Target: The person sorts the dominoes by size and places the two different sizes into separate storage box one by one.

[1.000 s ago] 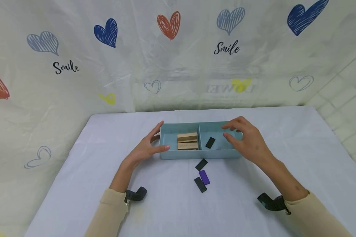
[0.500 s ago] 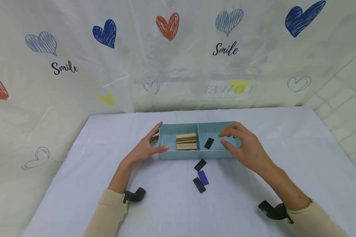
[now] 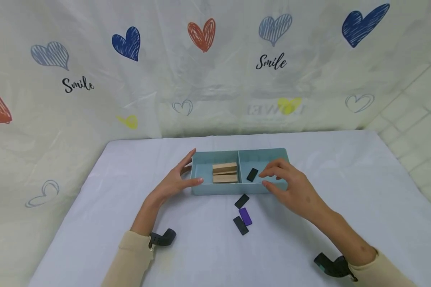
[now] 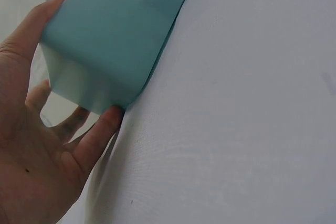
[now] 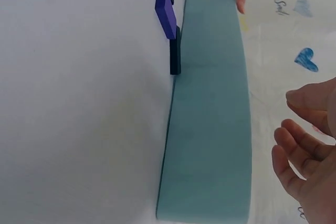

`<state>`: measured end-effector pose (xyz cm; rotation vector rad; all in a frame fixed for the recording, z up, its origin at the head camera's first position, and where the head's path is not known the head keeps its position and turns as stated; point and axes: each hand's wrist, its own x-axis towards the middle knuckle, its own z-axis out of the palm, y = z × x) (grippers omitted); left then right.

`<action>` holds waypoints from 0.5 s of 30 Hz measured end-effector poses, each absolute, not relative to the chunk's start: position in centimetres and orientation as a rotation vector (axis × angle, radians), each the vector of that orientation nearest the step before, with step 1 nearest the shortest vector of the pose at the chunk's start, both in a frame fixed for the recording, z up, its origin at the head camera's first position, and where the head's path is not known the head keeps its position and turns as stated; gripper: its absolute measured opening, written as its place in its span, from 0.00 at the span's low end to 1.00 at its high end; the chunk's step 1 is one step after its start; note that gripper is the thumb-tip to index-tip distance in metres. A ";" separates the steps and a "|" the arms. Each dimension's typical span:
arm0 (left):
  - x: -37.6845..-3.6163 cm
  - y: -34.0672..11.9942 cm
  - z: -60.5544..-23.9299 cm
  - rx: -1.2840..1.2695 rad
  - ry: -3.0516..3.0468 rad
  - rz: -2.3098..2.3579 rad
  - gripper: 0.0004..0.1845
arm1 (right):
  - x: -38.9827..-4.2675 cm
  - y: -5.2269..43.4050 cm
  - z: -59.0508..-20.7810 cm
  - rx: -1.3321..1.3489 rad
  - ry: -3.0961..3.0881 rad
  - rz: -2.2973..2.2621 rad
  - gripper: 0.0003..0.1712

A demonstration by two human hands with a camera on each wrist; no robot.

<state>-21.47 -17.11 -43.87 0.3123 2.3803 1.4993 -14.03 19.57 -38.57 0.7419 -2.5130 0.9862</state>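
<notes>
Centrally, the left hand point(image 3: 174, 182) cups the left end of the teal tray point(image 3: 204, 189), thumb on the near corner and straight fingers along the end wall, as the left wrist view confirms with the left hand point(image 4: 37, 129) against the teal tray point(image 4: 115, 35). The right hand point(image 3: 291, 187) hovers over the right end of the tray, fingers loosely spread and holding nothing; in the right wrist view its fingers point(image 5: 294, 156) are relaxed beside the tray wall. Inside the tray, stacked wooden blocks point(image 3: 224, 173) fill the left compartment against the divider, and one black tile point(image 3: 252, 174) lies in the right compartment. On the white table point(image 3: 93, 207), just before the tray, lie a black tile point(image 3: 242, 201), a purple tile point(image 3: 246, 216) and a second black tile point(image 3: 240, 225), closely grouped.
</notes>
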 end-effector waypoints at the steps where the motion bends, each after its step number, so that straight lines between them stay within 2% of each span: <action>1: -21.5 -17.1 -43.9 0.315 2.381 1.497 0.55 | -13.9 19.5 -38.7 0.753 -2.509 0.993 0.17; 15: -21.3 -17.1 -43.9 0.322 2.378 1.511 0.53 | -12.6 18.8 -39.5 0.837 -2.540 1.054 0.18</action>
